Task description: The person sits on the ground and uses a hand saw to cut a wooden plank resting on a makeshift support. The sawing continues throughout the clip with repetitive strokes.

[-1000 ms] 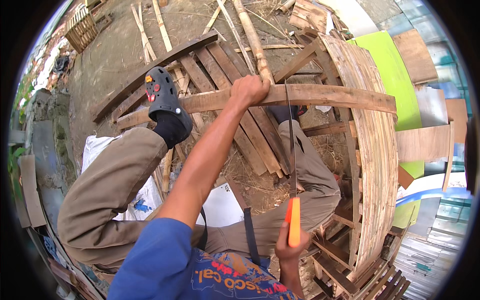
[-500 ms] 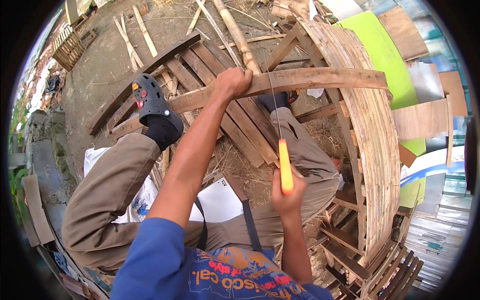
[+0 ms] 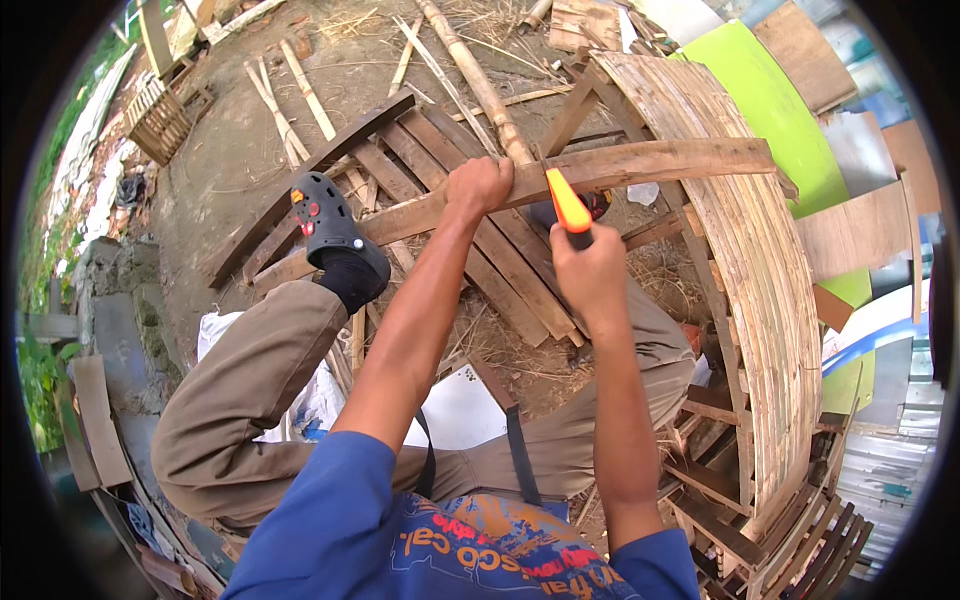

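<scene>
A long wooden plank (image 3: 660, 162) runs from my left foot, across the slatted frame, to the bamboo bench at the right. My left hand (image 3: 480, 184) is closed over the plank near its middle. Just right of it, my right hand (image 3: 588, 262) grips a handsaw (image 3: 568, 200) by its orange and black handle. The blade is seen edge-on at the plank, and most of it is hidden beyond the handle. My left foot, in a dark grey clog (image 3: 334, 222), rests by the plank's left part.
Beneath the plank lies a slatted wooden frame (image 3: 500, 262). A bench topped with bamboo slats (image 3: 745, 300) stands at the right, with a lime-green panel (image 3: 750, 110) beyond it. Bamboo poles (image 3: 475, 75) lie on the dirt at the far side. A wooden crate (image 3: 157, 122) stands far left.
My right hand has pushed the saw forward, bringing its handle up close to the plank. My left hand stays on the plank. The whole view has shifted slightly.
</scene>
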`<move>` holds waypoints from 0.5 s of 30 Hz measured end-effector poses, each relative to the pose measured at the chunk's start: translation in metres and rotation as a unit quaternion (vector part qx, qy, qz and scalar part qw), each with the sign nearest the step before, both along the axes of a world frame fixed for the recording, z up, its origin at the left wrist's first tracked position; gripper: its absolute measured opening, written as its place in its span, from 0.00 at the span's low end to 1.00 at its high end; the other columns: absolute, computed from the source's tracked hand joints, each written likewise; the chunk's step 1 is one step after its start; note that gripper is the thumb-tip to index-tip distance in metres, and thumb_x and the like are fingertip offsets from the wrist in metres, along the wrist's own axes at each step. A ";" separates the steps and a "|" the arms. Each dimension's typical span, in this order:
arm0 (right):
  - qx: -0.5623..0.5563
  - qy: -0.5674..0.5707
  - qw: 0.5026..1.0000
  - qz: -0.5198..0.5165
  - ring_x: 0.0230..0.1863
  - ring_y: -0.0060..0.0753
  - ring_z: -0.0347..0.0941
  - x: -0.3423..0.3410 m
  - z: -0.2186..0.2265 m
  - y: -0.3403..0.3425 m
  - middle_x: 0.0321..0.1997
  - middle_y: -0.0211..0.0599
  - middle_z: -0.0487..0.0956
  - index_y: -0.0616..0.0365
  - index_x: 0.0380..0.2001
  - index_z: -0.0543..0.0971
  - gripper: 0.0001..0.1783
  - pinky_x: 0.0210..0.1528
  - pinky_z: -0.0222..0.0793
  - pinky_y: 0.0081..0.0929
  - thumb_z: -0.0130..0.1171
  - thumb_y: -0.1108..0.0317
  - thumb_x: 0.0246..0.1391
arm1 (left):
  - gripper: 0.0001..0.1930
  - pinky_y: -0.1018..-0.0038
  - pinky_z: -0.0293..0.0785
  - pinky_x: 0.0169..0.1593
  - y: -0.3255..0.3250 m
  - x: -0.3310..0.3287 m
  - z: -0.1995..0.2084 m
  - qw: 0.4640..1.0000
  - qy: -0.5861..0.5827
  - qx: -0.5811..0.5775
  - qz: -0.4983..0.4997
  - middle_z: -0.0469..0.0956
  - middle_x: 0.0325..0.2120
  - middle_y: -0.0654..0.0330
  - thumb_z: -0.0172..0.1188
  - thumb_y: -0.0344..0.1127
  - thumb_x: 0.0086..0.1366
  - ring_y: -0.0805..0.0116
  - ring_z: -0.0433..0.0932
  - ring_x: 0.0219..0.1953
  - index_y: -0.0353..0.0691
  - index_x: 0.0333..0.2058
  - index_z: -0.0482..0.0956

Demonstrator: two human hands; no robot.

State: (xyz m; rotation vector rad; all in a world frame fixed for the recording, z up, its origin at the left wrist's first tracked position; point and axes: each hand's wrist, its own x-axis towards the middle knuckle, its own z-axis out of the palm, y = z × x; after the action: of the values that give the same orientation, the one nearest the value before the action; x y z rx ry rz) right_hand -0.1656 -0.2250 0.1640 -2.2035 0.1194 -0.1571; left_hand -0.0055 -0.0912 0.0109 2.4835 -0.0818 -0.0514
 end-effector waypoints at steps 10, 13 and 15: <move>-0.023 -0.223 0.975 0.000 0.15 0.35 0.66 -0.074 -0.102 -0.028 0.16 0.38 0.70 0.64 0.23 0.75 0.13 0.21 0.60 0.33 0.62 0.71 0.61 | 0.33 0.51 0.79 0.49 0.007 -0.024 0.017 1.000 -0.001 -0.006 0.020 0.84 0.36 0.38 0.43 0.58 0.69 0.41 0.84 0.40 0.33 0.35 0.87; -0.041 -0.274 0.959 0.064 0.19 0.34 0.71 -0.134 -0.100 -0.039 0.18 0.39 0.72 0.69 0.28 0.78 0.09 0.25 0.66 0.31 0.59 0.73 0.61 | 0.34 0.51 0.78 0.50 0.006 -0.013 0.011 1.000 0.014 -0.007 0.023 0.84 0.37 0.38 0.41 0.59 0.71 0.41 0.84 0.43 0.33 0.34 0.87; -0.030 -0.267 0.962 0.034 0.21 0.33 0.73 -0.177 -0.118 -0.050 0.19 0.37 0.75 0.70 0.29 0.79 0.10 0.32 0.73 0.30 0.57 0.71 0.58 | 0.35 0.51 0.78 0.51 0.002 -0.008 0.009 1.000 0.013 -0.014 0.012 0.84 0.37 0.37 0.39 0.60 0.71 0.41 0.83 0.44 0.33 0.34 0.87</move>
State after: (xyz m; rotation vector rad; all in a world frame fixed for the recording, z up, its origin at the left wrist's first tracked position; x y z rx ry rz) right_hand -0.3428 -0.2752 0.0461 -2.1434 -0.2647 -0.7156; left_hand -0.0133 -0.0889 0.0201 2.4550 -0.0404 -0.0721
